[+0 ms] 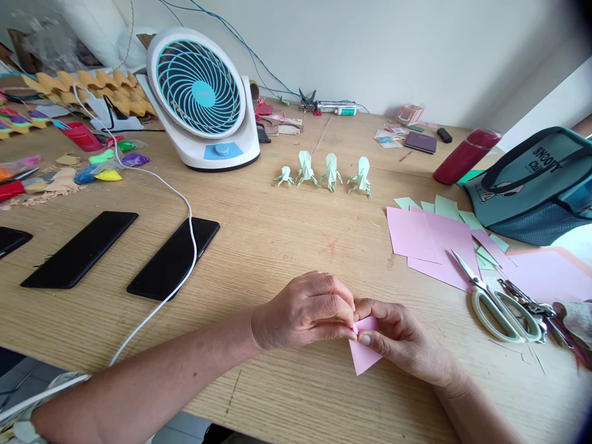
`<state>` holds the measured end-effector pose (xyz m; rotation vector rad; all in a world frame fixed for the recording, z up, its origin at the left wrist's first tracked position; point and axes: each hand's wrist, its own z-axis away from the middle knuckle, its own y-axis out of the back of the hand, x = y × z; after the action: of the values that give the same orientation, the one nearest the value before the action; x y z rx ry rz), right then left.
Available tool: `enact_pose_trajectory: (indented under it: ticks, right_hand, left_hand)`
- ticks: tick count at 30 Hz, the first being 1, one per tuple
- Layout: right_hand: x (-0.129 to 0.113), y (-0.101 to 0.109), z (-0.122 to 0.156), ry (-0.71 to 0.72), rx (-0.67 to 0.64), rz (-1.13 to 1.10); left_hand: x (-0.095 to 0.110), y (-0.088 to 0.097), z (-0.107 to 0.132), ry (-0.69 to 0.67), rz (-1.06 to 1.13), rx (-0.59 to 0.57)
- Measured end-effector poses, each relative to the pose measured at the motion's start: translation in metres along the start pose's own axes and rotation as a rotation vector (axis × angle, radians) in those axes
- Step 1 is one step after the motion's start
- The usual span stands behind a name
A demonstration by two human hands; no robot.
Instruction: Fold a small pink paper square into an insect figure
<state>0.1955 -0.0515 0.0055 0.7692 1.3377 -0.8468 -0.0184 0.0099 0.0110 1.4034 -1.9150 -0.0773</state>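
1. While both hands meet at lower centre of the frame, the left hand [305, 311] pinches the pink paper [364, 354] with curled fingers.
2. The right hand [400, 338] grips the same paper, thumb pressed on top.
3. Scissors [494, 302] lie at right.

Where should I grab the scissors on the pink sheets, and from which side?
By the green loop handles, from the near side. The scissors lie flat and closed on the pink sheets, blades pointing away to the left, handles toward you. Metal clutter crowds their right, so probably drop in from above with the right hand, which pinches the folded paper.
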Motion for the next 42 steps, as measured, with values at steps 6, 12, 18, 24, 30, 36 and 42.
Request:
enact_pose_trajectory:
  ticks: [6, 12, 18, 24, 30, 36, 42]
  right_hand:
    - [0.001, 0.001, 0.001, 0.019, -0.003, -0.001]
    - [0.003, 0.001, 0.001, 0.015, -0.002, -0.013]
    - [0.003, 0.000, 0.002, 0.017, -0.001, -0.038]
    - [0.003, 0.000, 0.002, 0.026, 0.000, -0.020]
    - [0.002, -0.001, 0.001, 0.038, 0.088, 0.110]
    - [0.002, -0.008, -0.001, 0.161, 0.310, 0.414]
    - [0.005, -0.011, -0.001, 0.227, 0.465, 0.535]
  left_hand:
    - [0.000, 0.001, -0.001, -0.006, -0.020, 0.008]
    - [0.000, 0.001, -0.001, 0.000, -0.032, 0.002]
    - [0.001, 0.001, -0.002, 0.001, -0.019, 0.000]
    - [0.000, 0.000, -0.001, 0.004, -0.002, 0.004]
    - [0.000, -0.001, 0.001, 0.091, -0.020, 0.011]
    - [-0.001, -0.003, 0.000, 0.182, -0.040, 0.040]
    - [-0.003, -0.004, 0.001, 0.207, -0.031, 0.046]
